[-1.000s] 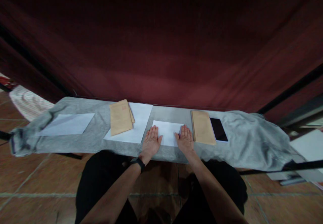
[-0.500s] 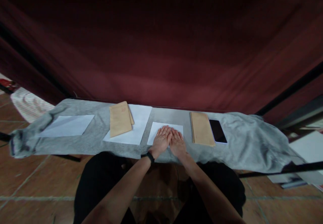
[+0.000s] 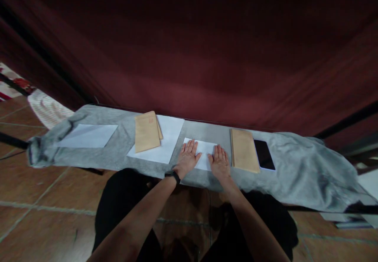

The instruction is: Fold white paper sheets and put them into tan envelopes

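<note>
A small white sheet of paper, seemingly folded, lies flat on the grey cloth in front of me. My left hand rests palm down on its left part, fingers stretched out. On the right part lies my right hand, also flat with fingers extended. A strip of bare paper shows between the two hands. Right of my right hand is a stack of brown envelopes. Left of my left hand, more brown envelopes lie on a larger white sheet.
A phone with a dark screen lies beside the right-hand envelopes. Another white sheet is at the far left. Grey cloth covers the narrow bench, wrinkled at both ends. A dark red panel rises directly behind it.
My hands, side by side at the paper's middle before, have slid apart towards its left and right edges. The camera view has shifted slightly, while the other items stay in place.
</note>
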The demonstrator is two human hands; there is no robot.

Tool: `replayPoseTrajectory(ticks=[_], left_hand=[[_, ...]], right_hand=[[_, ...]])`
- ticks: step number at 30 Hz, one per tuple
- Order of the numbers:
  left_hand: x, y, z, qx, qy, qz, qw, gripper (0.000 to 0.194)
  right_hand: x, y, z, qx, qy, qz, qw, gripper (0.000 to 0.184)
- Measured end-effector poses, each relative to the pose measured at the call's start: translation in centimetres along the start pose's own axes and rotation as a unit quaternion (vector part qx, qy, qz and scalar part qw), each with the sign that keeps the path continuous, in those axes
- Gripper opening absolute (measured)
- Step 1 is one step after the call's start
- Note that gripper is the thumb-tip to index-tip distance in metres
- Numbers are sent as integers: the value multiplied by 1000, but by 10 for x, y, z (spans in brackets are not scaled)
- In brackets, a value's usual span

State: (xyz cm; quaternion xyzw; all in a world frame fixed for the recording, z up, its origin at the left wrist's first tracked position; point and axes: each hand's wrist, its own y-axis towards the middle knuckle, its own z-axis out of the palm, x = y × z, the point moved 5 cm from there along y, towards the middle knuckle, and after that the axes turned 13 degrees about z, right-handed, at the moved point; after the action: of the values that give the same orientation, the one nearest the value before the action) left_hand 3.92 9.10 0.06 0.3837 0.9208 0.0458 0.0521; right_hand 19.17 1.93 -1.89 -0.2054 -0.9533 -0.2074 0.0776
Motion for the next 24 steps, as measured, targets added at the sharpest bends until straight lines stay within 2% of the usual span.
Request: replayPoseTrajectory(ticks=[8,14,17,24], left_hand=[[-9,0,-2,14,8,-4,1000,63],[-13,0,-1,29,19,4,999,63],[-15,0,-2,30,23,15,999,62],[-15,0,-2,28,19,8,999,61]], right_hand=[[1,2,-6,-14,-7,8,1000,59],[29,-3,-2,81,23,-82,993,55],[34,-7,2,107,21,-81,991,55],[25,-5,5,72,11,-54,996,55]])
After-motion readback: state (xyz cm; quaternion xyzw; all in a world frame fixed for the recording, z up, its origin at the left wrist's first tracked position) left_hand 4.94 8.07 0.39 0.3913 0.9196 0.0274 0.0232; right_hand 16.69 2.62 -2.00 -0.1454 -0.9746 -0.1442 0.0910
